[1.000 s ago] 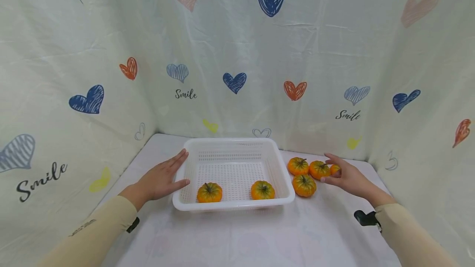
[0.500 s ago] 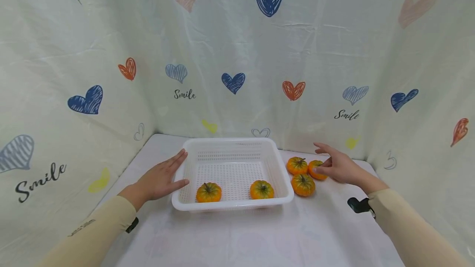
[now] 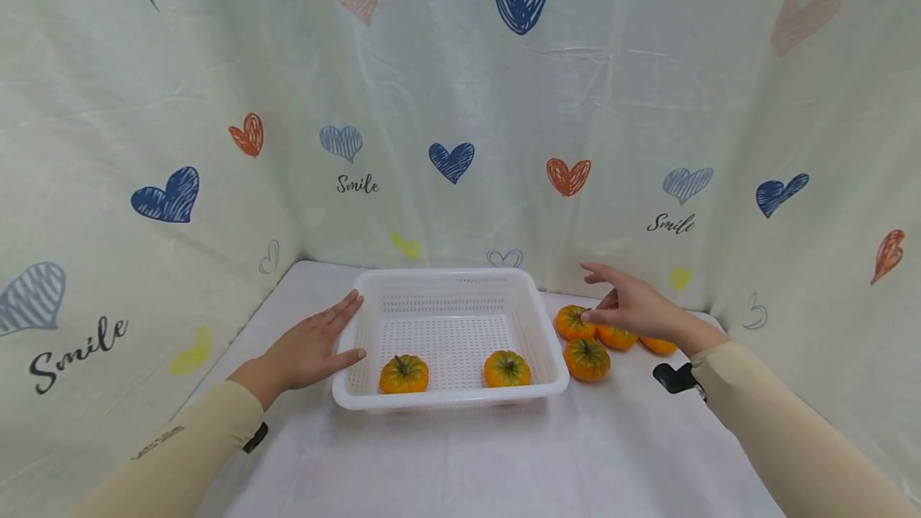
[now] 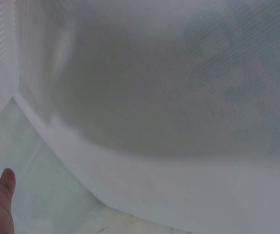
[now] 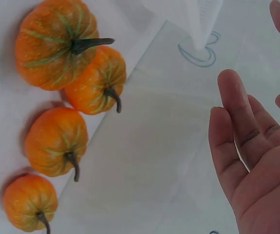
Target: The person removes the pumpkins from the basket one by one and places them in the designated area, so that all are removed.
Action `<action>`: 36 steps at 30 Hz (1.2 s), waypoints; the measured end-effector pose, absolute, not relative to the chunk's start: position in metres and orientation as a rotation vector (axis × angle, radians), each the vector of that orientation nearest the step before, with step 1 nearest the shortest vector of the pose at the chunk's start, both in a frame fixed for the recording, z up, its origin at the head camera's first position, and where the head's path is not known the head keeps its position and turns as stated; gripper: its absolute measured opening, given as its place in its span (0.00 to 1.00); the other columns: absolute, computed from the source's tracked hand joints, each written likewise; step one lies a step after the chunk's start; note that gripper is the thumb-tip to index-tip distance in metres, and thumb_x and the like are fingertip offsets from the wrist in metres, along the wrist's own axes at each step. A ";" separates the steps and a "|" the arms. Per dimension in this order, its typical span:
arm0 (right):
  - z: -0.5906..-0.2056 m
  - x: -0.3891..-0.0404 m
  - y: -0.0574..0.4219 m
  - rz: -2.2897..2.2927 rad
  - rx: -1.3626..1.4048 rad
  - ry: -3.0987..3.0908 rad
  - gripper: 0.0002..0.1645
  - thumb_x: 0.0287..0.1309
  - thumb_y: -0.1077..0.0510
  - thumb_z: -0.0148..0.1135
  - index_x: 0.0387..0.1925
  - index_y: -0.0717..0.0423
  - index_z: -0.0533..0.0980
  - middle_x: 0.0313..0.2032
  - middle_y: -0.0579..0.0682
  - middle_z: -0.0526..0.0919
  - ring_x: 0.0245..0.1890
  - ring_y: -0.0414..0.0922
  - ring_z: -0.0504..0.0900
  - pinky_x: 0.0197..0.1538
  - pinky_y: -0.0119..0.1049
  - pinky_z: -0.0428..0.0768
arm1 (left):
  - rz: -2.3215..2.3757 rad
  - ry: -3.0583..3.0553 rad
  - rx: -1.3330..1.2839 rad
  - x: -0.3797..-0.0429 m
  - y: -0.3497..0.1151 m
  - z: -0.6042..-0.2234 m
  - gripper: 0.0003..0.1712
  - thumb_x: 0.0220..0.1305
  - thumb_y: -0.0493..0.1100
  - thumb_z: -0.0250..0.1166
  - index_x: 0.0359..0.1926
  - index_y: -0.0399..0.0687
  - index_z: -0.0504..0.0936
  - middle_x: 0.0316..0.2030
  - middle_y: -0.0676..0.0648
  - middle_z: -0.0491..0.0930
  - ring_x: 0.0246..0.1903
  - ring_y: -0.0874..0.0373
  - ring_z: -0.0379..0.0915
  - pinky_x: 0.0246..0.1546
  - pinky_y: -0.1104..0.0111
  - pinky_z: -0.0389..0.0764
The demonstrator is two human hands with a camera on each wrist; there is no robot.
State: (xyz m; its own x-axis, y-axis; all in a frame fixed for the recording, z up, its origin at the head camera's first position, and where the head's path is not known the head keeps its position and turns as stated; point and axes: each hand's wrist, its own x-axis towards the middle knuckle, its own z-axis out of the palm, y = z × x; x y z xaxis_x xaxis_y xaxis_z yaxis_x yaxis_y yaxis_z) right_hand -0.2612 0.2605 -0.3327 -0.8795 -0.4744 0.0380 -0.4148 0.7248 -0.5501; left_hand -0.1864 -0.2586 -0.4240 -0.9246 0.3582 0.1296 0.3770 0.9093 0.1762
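My left hand (image 3: 309, 350) lies with straight fingers at the left rim of a white perforated plastic basket (image 3: 453, 400). Two small orange pumpkins with green streaks sit inside, a left pumpkin (image 3: 404, 375) and a right pumpkin (image 3: 507, 370), both near the front wall. Beyond the basket's right side, several more stand on the table: a front pumpkin (image 3: 587, 360), a back pumpkin (image 3: 572, 321), and others partly hidden by my right hand (image 3: 636, 306). That hand hovers over them, fingers loosely extended. In the right wrist view the palm holds nothing, apart from the row of pumpkins (image 5: 57, 141).
A white cloth covers the table (image 3: 460, 462). Around its back and sides hangs a pale curtain (image 3: 633, 102) printed with hearts. The basket's perforated wall (image 4: 1, 58) shows at the upper left of the left wrist view.
My right hand has moved left and slightly up, from the far-right pumpkin to above the ones nearer the basket, uncovering that far-right one. My left hand and the basket stay put.
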 end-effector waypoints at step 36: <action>-0.322 -0.268 0.157 -0.764 -0.915 2.653 0.52 0.56 0.47 0.74 0.77 0.40 0.57 0.66 0.52 0.71 0.44 0.43 0.82 0.42 0.37 0.85 | -0.301 -2.968 -0.587 -0.189 -0.263 -0.430 0.52 0.68 0.69 0.53 0.78 0.39 0.50 0.78 0.41 0.47 0.73 0.42 0.51 0.67 0.45 0.61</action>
